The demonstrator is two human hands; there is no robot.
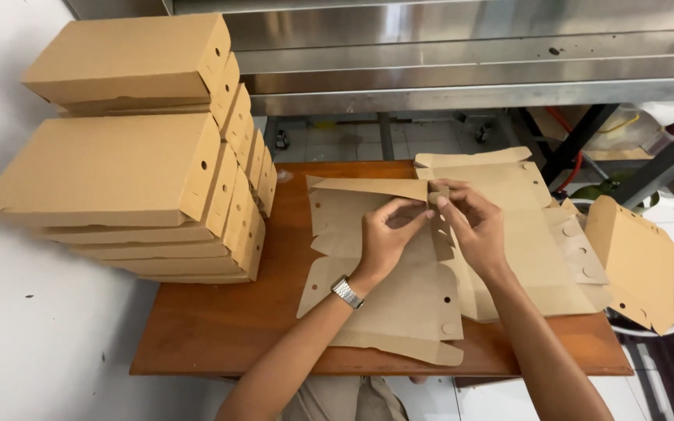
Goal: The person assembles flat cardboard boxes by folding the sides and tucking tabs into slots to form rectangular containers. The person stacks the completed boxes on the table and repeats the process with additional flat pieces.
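Observation:
A flat brown cardboard box blank with round holes lies on the wooden table in front of me. My left hand, with a metal wristwatch on the wrist, pinches a folded flap near the blank's far edge. My right hand grips the same flap corner from the right, fingertips almost touching the left ones. More flat blanks lie under and to the right of it.
Two tall stacks of folded brown boxes stand at the table's left against a white wall. A folded box leans on a round bin at the right. Steel shelving runs behind the table.

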